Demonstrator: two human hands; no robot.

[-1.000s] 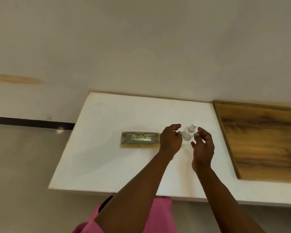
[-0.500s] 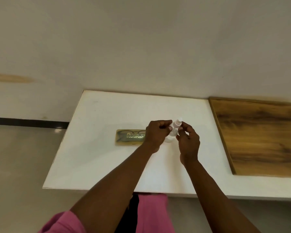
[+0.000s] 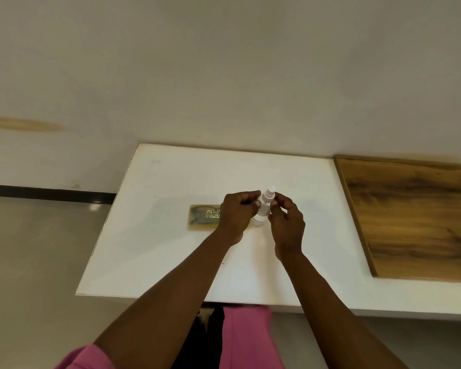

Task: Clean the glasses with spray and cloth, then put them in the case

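Observation:
A small clear spray bottle (image 3: pixel 263 209) with a white nozzle stands upright on the white table (image 3: pixel 171 257), between my two hands. My left hand (image 3: pixel 236 213) curls against its left side, thumb and fingers pinched at the neck. The fingertips of my right hand (image 3: pixel 288 222) touch the spray head from the right. To the left lies a flat yellowish case (image 3: pixel 202 217) with gold print; a dark glasses frame shows on it. My left hand hides its right end. No cloth is in view.
A wooden board (image 3: pixel 415 219) lies on the right part of the table, close to my right hand. A pale wall rises behind the table's far edge. The floor (image 3: pixel 37 262) drops off left of the table.
A second ago my hands were apart with fingers spread beside the bottle. They have since closed onto it from both sides and stay there.

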